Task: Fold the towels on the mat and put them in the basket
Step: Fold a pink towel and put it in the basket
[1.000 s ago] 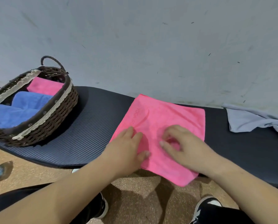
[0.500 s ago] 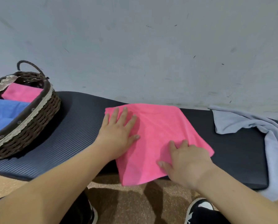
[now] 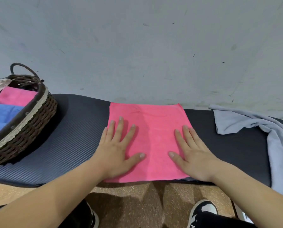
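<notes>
A pink towel [image 3: 154, 137] lies spread flat and square on the dark ribbed mat [image 3: 71, 137]. My left hand [image 3: 117, 148] presses on its left part with fingers straight and spread. My right hand [image 3: 191, 153] lies flat on its right part, fingers straight. A brown wicker basket [image 3: 30, 122] stands on the mat's left end, holding a folded pink towel [image 3: 16, 97] and a blue towel [image 3: 1, 117]. A crumpled grey towel [image 3: 255, 127] lies on the mat's right end and hangs over its edge.
A grey wall [image 3: 137, 46] rises right behind the mat. Below the mat's front edge is a brown speckled floor [image 3: 134, 203], with my black-and-white shoe [image 3: 203, 211] and dark trouser legs on it.
The pink towel has turned from a skewed lie to square with the mat. Both hands have spread apart across it and now lie flat on either side.
</notes>
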Motion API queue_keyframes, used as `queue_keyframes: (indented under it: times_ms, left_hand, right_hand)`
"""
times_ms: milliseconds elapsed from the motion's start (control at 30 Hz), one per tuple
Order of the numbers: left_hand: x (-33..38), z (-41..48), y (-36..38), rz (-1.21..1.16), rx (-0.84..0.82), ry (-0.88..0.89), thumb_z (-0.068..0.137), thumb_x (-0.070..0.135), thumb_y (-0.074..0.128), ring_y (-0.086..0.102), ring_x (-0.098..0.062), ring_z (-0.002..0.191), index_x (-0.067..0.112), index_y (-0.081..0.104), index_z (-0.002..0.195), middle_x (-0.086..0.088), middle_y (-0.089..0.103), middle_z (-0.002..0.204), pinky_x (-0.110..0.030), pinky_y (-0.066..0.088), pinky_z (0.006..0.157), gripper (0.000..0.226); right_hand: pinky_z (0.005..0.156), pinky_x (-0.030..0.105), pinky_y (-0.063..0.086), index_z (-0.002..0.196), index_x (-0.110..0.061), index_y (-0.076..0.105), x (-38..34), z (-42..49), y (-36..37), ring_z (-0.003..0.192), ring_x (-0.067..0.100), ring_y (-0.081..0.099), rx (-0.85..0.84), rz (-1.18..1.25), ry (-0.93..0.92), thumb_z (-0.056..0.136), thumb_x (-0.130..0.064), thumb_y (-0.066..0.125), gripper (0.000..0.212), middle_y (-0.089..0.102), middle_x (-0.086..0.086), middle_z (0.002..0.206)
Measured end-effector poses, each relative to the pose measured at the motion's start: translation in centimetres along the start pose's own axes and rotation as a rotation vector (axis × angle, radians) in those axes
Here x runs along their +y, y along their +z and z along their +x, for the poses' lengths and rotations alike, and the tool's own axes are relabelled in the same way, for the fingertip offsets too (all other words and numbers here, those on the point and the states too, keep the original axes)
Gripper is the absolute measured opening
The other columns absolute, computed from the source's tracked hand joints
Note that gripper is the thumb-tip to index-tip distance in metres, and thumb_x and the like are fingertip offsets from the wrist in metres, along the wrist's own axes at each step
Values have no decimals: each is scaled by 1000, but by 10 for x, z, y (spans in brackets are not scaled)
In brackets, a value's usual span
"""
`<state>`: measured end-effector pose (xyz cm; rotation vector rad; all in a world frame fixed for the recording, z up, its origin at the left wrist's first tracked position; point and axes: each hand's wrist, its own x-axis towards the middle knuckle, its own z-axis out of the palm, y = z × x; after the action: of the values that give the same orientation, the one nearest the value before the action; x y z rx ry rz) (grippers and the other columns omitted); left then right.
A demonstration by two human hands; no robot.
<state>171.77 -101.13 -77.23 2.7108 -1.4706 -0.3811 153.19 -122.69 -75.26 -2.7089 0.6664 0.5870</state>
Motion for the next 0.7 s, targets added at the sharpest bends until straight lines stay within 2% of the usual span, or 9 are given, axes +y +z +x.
queue_keyframes:
  times_ms: [133,300,367,400,467,533,600,700]
  left_hand:
    - [-14,-3,2,-2,27,2,87,87,-3,-33,-25,151,44,-25,155,-5,-31,165,-52,-8,127,83]
    - [-24,-11,-2,11,51,66,91,80,-5,-25,-22,154,40,-16,159,-5,-22,169,-50,-6,127,80]
    - [-21,-20,-9,34,72,113,96,75,-1,-18,-25,156,33,-3,163,-6,-15,170,-49,-5,128,79]
    - [-18,-25,-13,37,94,148,98,72,4,-10,-27,158,29,9,164,-7,-7,171,-49,0,128,79]
    - [-8,-39,-19,9,162,246,101,67,23,20,-28,156,21,41,155,-9,22,168,-47,24,126,73]
    - [-1,-56,-17,-11,238,352,101,61,39,50,-22,138,21,65,130,-4,49,153,-40,50,106,56]
    - [-3,-72,-11,4,241,410,98,58,49,58,-16,124,22,67,113,3,57,142,-34,58,89,43]
    - [-11,-84,-1,57,182,410,86,52,66,55,-17,125,19,61,116,1,55,140,-33,59,89,44]
  right_hand:
    - [126,40,-13,158,-23,-26,-2,-4,0,149,21,-37,-13,-41,49,95,-73,9,88,-38,7,162]
    - [126,40,-14,158,-22,-25,-8,-6,9,149,22,-37,62,-44,48,97,-69,9,85,-36,9,164]
    - [125,40,-16,159,-26,-23,-10,-12,11,149,19,-38,102,-55,-15,98,-69,11,82,-35,4,164]
    - [124,39,-17,160,-29,-22,-12,-16,12,149,18,-38,122,-63,-67,99,-69,12,81,-35,1,164]
    - [124,39,-19,160,-35,-19,-17,-28,17,148,13,-39,156,-60,-187,101,-69,16,77,-35,-6,164]
    - [124,39,-19,159,-39,-20,-22,-38,24,146,9,-41,128,-64,-281,100,-71,15,75,-37,-10,163]
    - [126,42,-17,157,-40,-24,-23,-43,33,145,8,-42,92,-115,-328,96,-75,9,77,-40,-10,161]
    - [126,45,-16,156,-39,-27,-18,-40,43,147,11,-40,107,-144,-349,93,-76,7,80,-39,-9,162]
